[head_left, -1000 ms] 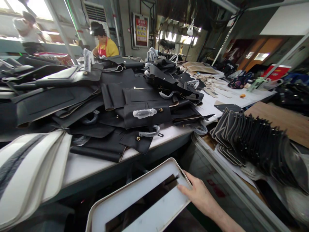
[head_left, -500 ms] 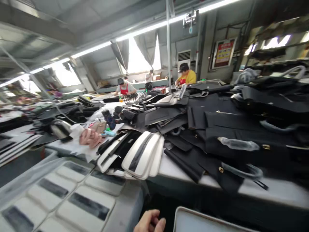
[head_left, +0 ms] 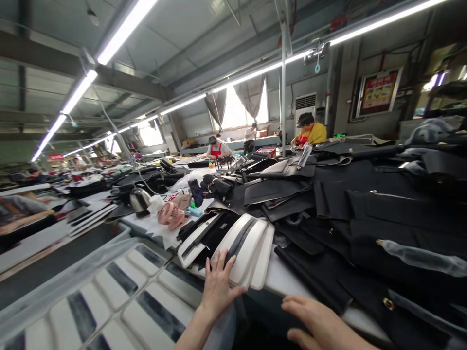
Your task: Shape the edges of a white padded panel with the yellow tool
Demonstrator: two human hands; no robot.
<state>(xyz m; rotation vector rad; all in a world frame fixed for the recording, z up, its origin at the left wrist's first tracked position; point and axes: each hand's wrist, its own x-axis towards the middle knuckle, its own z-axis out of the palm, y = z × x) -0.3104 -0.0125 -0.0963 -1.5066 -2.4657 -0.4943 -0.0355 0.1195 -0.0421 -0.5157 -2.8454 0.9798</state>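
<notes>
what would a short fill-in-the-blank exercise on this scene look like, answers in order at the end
1. The hand nearest the fanned white panels is the person's own ____ one.
2. The small fan is coloured ____.
3. To the fan's left in the picture stands a shiny metal ____.
4. The worker in the red apron farthest right wears a ____ top.

Missing words: left; pink; kettle; yellow

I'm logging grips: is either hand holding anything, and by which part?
Nothing appears held. The left hand, spread open, is at the near edge of the fanned white panels; contact is unclear. The right hand looks open and empty.
</notes>
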